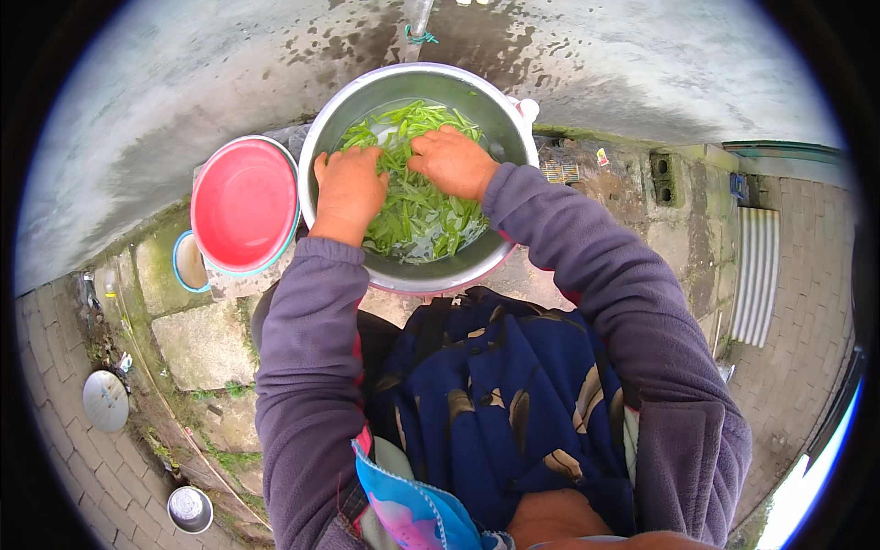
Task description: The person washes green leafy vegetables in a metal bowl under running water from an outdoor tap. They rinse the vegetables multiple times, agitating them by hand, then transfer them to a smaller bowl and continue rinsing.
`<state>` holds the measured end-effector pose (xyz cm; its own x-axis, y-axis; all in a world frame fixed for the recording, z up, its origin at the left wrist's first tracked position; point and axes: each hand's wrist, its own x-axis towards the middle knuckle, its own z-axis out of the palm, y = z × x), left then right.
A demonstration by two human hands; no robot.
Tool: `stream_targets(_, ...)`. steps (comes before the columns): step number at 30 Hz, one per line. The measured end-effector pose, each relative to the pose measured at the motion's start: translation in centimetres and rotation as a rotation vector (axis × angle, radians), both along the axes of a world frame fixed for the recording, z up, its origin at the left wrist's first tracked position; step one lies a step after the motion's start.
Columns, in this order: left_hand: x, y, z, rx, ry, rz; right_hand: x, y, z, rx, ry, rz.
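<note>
A wide metal basin (332, 117) holds water and many cut strips of green vegetable (414, 206). Both of my hands reach down into it from the near side. My left hand (351, 191) is over the left part of the greens, thumb apart from the fingers, whose tips touch the strips. To its right, my right hand (456, 163) has its fingers bent into the strips near the middle and looks closed on some of them. The greens partly hide the fingertips of both hands.
Left of the basin stands a red plastic basin (244, 206), with a smaller blue-rimmed container (191, 263) beside it. A wall rises beyond, with a pipe (419, 20) behind the basin. At the lower left are a round lid (106, 401) and a metal pot (190, 509). A corrugated sheet (756, 275) lies at right.
</note>
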<state>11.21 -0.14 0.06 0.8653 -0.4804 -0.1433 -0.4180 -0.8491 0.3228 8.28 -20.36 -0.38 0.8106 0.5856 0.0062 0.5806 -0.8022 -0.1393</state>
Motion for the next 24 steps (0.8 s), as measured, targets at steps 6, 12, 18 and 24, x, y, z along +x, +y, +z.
stream_targets(6, -0.5, 0.6, 0.8, -0.11, -0.296, 0.019, -0.2, -1.3, 0.2, 0.408, 0.068, -0.231)
stream_targets(12, -0.2, -0.3, 1.6, -0.546, -0.082, 0.062, -1.4, -1.5, 2.1, 0.913, 0.38, -0.513)
stream_targets(18, 0.3, -1.0, 1.6, -0.949, 0.634, 0.05, -2.5, -0.5, 2.9, 0.972, 0.348, -0.553)
stream_targets(24, -0.3, -1.2, 1.5, -0.914, 0.526, 0.073, -2.9, -0.3, 3.2, 0.962, 0.248, -0.54)
